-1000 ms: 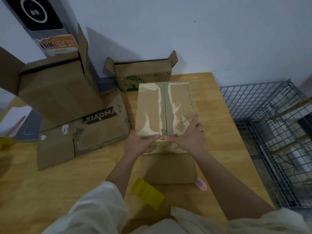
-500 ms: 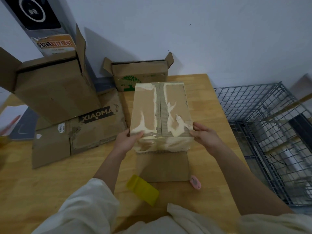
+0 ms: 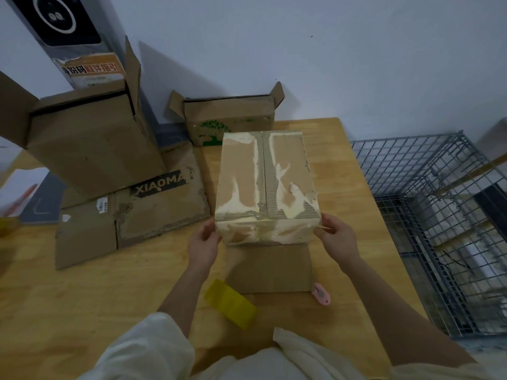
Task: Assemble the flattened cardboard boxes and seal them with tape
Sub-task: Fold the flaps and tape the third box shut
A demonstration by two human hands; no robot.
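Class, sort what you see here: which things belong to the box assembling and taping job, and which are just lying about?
Belonging to the job:
- taped box, held at its near corners by the left hand and right hand
- flattened XIAOMA cardboard
- open box
- pink cutter

Lying about:
- wire cage
- yellow piece
- wooden table, bearing it all
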